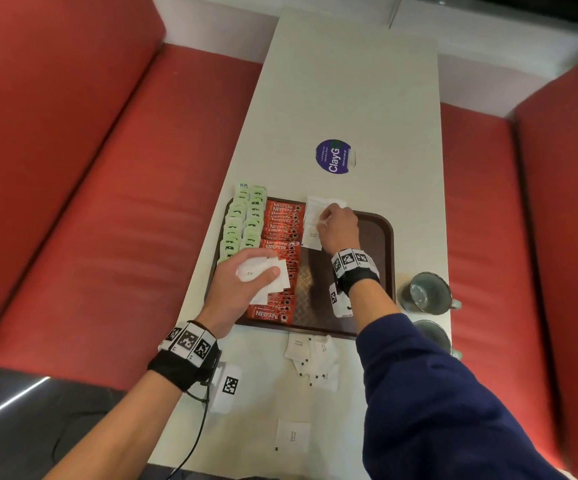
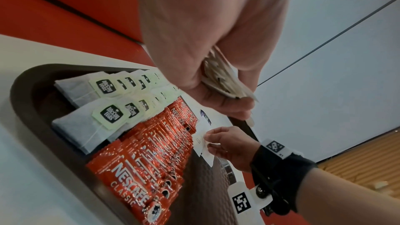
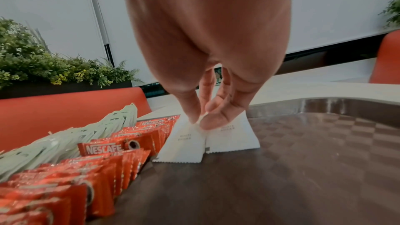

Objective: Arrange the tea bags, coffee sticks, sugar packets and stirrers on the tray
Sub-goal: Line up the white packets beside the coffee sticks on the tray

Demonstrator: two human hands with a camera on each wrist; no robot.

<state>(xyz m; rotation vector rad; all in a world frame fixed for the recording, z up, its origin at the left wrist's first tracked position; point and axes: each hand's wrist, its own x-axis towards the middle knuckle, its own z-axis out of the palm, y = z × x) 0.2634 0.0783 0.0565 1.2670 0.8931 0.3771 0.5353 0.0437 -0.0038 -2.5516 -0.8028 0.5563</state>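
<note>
Right hand (image 1: 337,226) pinches sugar packets (image 3: 190,141) on the tray (image 1: 382,237) beside the coffee sticks (image 1: 280,233); left hand (image 1: 242,289) grips a spare bundle (image 1: 263,273).

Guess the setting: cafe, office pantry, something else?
Probably a cafe or canteen booth: red padded benches flank a narrow white table, a brown serving tray holds Nescafe sticks and tea bags, and a planter hedge stands behind the seating.

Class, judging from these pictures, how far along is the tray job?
Done: tea bags and coffee sticks lined up on the tray. In hand: right hand placing sugar packets; left hand holds more. Left: loose packets on the table; no stirrers visible.
</note>
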